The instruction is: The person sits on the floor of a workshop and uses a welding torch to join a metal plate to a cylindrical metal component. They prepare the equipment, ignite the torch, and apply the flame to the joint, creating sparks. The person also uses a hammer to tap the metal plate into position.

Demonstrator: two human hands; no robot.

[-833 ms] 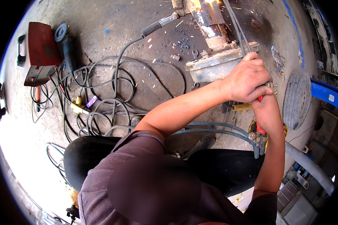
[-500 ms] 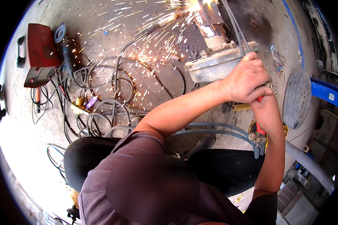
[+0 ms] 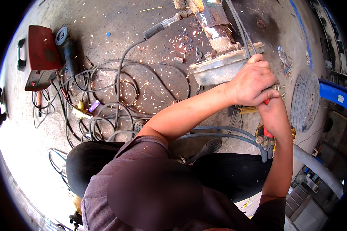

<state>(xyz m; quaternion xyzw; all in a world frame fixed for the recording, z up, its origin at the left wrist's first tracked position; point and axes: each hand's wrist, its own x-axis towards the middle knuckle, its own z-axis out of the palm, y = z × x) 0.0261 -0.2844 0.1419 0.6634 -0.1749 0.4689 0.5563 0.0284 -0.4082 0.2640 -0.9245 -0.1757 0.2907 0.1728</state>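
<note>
My left hand (image 3: 254,79) is closed round a gas cutting torch (image 3: 241,29), where its long thin metal tubes begin. Just below, my right hand (image 3: 274,113) grips the torch's red handle; the two hands touch. The tubes reach away to the top edge, beside a rusty metal post (image 3: 216,36) joined to a thick, worn flange (image 3: 219,71) on the floor. The torch tip is out of view. At the post's far left side, a cable with a dark cylindrical grip (image 3: 154,30) meets the metal. Blue-grey hoses (image 3: 223,133) run from the torch's rear fittings (image 3: 265,141).
On the left stand a red welding machine (image 3: 44,54) and an angle grinder (image 3: 68,54). Loops of black cable (image 3: 117,81) spread over the floor, with small glowing sparks among them. A worn tyre (image 3: 305,102) lies right of my hands, near a blue bar (image 3: 337,94).
The bright flame and the spray of sparks at the metal post have died away, leaving scattered dim sparks on the floor. Both hands keep the same place and grip on the torch.
</note>
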